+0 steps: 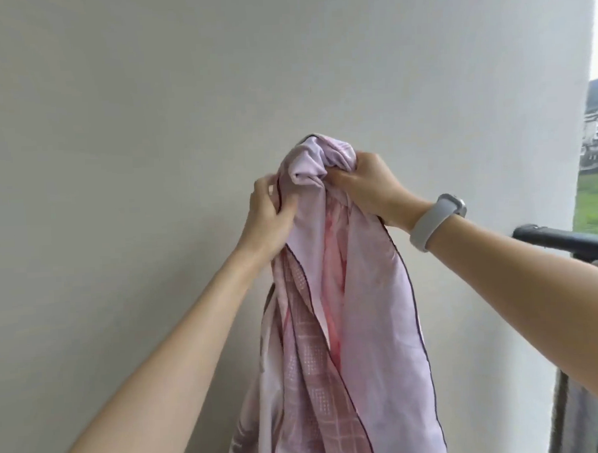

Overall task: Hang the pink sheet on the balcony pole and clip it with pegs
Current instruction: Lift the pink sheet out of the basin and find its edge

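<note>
Both forearms reach up, left hand (268, 220) and right hand (366, 185) gripping the bunched pink sheet (345, 310).

The sheet (331, 293) hangs before the wall (115, 131), gripped at its top between the left hand (268, 215) and right hand (368, 189). The pole (565, 240) lies to the right, behind the right forearm.

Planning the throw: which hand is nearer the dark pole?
Right. The right hand grips the sheet just left of the pole; the left hand grips it farther left.
</note>
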Tool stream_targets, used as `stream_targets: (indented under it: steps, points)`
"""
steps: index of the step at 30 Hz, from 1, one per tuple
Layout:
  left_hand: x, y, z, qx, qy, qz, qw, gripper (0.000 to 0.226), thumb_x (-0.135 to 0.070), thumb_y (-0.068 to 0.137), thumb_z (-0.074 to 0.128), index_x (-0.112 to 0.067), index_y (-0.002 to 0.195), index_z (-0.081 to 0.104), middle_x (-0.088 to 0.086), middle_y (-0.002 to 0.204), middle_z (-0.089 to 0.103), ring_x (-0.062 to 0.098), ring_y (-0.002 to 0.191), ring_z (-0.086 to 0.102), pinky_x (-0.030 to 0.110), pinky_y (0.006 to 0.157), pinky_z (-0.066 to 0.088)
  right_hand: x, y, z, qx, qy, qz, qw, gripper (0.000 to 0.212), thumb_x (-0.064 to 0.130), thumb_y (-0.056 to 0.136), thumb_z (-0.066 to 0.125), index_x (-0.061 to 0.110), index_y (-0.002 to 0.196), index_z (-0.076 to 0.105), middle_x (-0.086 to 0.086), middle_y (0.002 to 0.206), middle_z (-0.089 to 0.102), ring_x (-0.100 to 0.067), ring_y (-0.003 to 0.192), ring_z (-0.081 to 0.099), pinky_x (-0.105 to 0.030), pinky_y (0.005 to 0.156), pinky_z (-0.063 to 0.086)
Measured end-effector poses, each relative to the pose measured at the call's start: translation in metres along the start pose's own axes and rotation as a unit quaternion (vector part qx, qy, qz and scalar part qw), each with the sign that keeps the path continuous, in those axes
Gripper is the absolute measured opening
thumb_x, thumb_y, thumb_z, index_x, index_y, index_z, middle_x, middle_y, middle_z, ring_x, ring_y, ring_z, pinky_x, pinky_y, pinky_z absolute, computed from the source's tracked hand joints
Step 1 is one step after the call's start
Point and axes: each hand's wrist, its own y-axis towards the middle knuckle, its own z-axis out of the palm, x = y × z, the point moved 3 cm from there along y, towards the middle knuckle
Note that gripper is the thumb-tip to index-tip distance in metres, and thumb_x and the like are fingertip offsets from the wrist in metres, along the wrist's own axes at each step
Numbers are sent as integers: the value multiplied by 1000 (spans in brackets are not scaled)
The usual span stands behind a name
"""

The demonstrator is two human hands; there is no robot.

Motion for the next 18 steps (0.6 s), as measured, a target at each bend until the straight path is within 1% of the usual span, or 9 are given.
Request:
stream_targets:
  steps: [2, 4, 5, 8, 12, 13, 15, 17, 18]
  points:
    - [26, -45, 15, -10, 41, -32, 999, 49, -35, 80, 61, -17, 119, 37, 3, 112, 46, 15, 101, 49, 30, 89, 42, -11, -3, 2, 13, -44, 22, 999, 24, 13, 83, 52, 13, 60, 48, 4, 55, 42, -11, 55, 37, -20, 45, 30]
    - [50, -83, 34, 11, 85, -109, 990, 64, -50, 66, 64, -22, 117, 38, -1, 110, 44, 19, 101, 51, 36, 88, 45, -25, -9, 6, 21, -62, 44, 997, 20, 12, 83, 51, 10, 63, 48, 0, 59, 43, -15, 61, 39, -26, 50, 31]
    - [60, -97, 44, 29, 122, -140, 982, 61, -52, 65, 62, -22, 113, 41, -2, 106, 44, 21, 98, 53, 37, 85, 47, -30, -13, 9, 21, -63, 52, 996, 17, 11, 83, 50, 8, 66, 50, -3, 62, 45, -16, 64, 40, -28, 52, 32]
    - [80, -113, 53, 79, 252, -172, 949, 27, -40, 83, 49, -14, 89, 51, 7, 91, 48, 35, 92, 58, 37, 76, 47, -46, -19, 2, 10, -65, 77, 995, 12, 8, 81, 49, 4, 71, 55, -8, 69, 50, -17, 67, 44, -27, 58, 35]
    - [105, -89, 1, 86, 368, -205, 903, 26, -23, 92, 41, -6, 89, 60, 23, 99, 65, 40, 95, 59, 38, 73, 46, -68, -17, -43, -35, -130, 84, 987, 17, 7, 82, 49, -3, 89, 60, -15, 82, 58, -24, 77, 52, -33, 67, 40]
    - [107, -77, -14, 63, 341, -214, 913, 22, -17, 91, 42, -6, 89, 60, 23, 98, 66, 39, 91, 61, 38, 73, 48, -71, -16, -53, -36, -165, 76, 983, 14, 8, 82, 51, -2, 88, 58, -16, 84, 58, -26, 78, 52, -34, 67, 40]
    - [101, -51, -34, 1, 165, -253, 953, 19, -6, 87, 41, -8, 89, 59, 20, 91, 67, 33, 77, 65, 39, 66, 55, -74, -15, -66, -12, -259, 47, 965, 14, 15, 82, 59, 5, 76, 51, -15, 80, 57, -29, 74, 51, -35, 63, 38]
    - [87, -22, -41, -49, -23, -286, 957, 25, 0, 86, 35, -10, 94, 57, 16, 90, 64, 25, 65, 62, 35, 56, 54, -73, -15, -69, 50, -332, 21, 942, 29, 25, 82, 64, 11, 69, 42, -11, 72, 54, -30, 68, 48, -36, 60, 37]
    - [80, -8, -44, -68, -58, -277, 957, 26, 0, 86, 35, -9, 97, 56, 16, 94, 63, 23, 67, 59, 32, 58, 51, -72, -15, -70, 84, -358, 13, 930, 32, 28, 83, 63, 13, 67, 39, -8, 69, 51, -29, 66, 47, -36, 59, 35]
